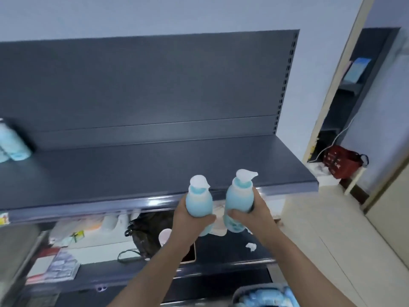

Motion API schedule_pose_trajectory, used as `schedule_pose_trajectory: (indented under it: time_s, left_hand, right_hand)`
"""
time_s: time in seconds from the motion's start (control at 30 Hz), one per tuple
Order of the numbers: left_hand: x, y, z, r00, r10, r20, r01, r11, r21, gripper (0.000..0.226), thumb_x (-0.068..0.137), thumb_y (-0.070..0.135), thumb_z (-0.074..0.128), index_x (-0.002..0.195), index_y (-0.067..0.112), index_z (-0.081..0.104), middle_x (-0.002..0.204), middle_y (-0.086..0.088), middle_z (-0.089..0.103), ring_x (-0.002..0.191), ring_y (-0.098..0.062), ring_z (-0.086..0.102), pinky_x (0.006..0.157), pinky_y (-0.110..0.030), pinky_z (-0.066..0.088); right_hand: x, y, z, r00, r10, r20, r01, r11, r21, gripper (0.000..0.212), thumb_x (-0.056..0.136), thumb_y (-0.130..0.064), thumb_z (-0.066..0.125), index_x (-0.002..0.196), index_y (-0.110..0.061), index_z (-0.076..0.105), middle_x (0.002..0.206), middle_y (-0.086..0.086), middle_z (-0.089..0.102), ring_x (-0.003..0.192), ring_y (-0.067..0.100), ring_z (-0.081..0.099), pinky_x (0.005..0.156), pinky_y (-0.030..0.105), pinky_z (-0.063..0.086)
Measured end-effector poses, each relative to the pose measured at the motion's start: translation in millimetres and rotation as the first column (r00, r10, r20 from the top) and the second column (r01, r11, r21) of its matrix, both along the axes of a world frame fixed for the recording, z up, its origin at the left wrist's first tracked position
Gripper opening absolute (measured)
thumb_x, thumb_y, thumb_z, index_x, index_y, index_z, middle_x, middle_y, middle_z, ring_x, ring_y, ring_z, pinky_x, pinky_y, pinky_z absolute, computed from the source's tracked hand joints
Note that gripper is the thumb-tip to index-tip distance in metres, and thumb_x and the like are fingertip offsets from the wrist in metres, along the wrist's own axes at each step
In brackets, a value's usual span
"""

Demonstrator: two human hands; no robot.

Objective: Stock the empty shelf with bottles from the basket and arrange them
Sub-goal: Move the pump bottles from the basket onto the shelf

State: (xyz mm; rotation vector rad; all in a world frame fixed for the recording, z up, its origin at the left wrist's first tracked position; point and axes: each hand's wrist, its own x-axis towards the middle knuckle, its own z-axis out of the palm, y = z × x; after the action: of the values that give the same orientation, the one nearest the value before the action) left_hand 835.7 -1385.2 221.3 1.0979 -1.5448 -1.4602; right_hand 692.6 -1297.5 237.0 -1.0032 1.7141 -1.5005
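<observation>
My left hand grips a light blue pump bottle with a white pump top, held upright. My right hand grips a second light blue pump bottle of the same kind beside it. Both bottles hang just in front of the front edge of the dark grey shelf, near its right half. Two or three similar blue bottles stand at the far left of that shelf. The basket with several blue bottles shows at the bottom edge, partly cut off.
Below the grey shelf, a lower shelf holds a black bag, white packets and boxes. A red bag sits on the floor at the right by a doorway. A second dark rack stands behind it.
</observation>
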Motion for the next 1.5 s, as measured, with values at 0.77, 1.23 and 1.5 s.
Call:
schedule_pose_trajectory:
  time_s: [0.77, 1.23, 1.5]
  left_hand:
    - [347.7, -225.2, 55.8, 0.848, 0.528, -0.049, -0.53, 0.845, -0.075, 0.051, 0.064, 0.001, 0.08, 0.105, 0.016, 0.053, 0.091, -0.004, 0.06, 0.072, -0.012, 0.055, 0.053, -0.024, 0.047]
    - [432.8, -349.7, 54.2, 0.72, 0.692, -0.061, -0.694, 0.717, -0.058, 0.051, 0.067, 0.0, 0.077, 0.107, 0.016, 0.049, 0.089, 0.002, 0.056, 0.075, -0.007, 0.053, 0.058, -0.021, 0.041]
    - [481.5, -431.2, 35.9, 0.766, 0.642, -0.01, -0.642, 0.766, -0.021, 0.05, 0.068, 0.001, 0.076, 0.107, 0.013, 0.048, 0.092, -0.003, 0.056, 0.074, -0.011, 0.052, 0.057, -0.023, 0.04]
  right_hand:
    - [342.0, -303.4, 55.9, 0.928, 0.366, 0.071, -0.358, 0.928, -0.099, 0.048, 0.072, -0.006, 0.076, 0.109, -0.022, 0.05, 0.093, -0.003, 0.063, 0.08, 0.011, 0.06, 0.067, 0.023, 0.048]
    - [436.0, -463.1, 44.7, 0.878, 0.475, 0.051, -0.473, 0.88, -0.051, 0.051, 0.07, -0.012, 0.076, 0.107, -0.029, 0.046, 0.107, -0.001, 0.058, 0.091, 0.012, 0.058, 0.069, 0.024, 0.044]
    - [485.1, -524.8, 20.1, 0.91, 0.404, 0.092, -0.405, 0.914, -0.006, 0.056, 0.069, -0.011, 0.077, 0.113, -0.027, 0.047, 0.11, -0.002, 0.059, 0.097, 0.014, 0.057, 0.08, 0.027, 0.045]
